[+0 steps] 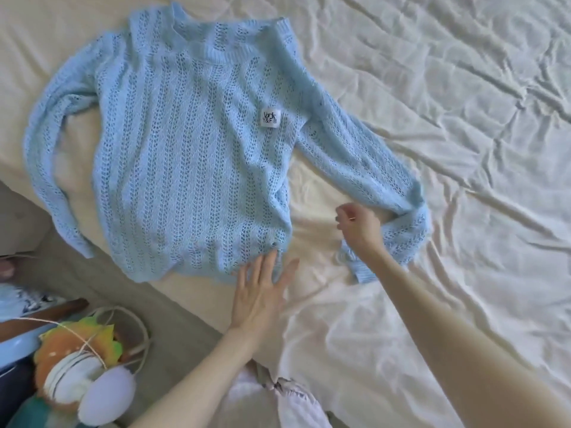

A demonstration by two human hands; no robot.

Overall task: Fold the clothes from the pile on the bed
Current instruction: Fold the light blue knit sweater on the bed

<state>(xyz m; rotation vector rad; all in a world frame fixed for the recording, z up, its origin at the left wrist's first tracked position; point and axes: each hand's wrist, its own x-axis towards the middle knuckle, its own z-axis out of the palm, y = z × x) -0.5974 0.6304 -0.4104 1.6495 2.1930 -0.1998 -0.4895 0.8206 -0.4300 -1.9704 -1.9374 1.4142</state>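
A light blue open-knit sweater (185, 143) lies spread flat on the bed, neck at the far side, with a small white label (269, 118) on its chest. Its left sleeve (46, 156) runs down toward the bed's edge. Its right sleeve (370, 162) bends back on itself near the cuff (361, 271). My left hand (262, 291) is flat with fingers spread, fingertips touching the hem's right corner. My right hand (358, 227) hovers in the sleeve's bend with fingers curled; the cuff end lies under the wrist. Whether it grips the sleeve is hidden.
The cream sheet (463, 118) is crumpled across the right side of the bed. The bed's edge (154, 291) runs diagonally at lower left. Beside it lie plush toys (80, 375), a white cord and blue items. White fabric (278, 403) sits at the bottom centre.
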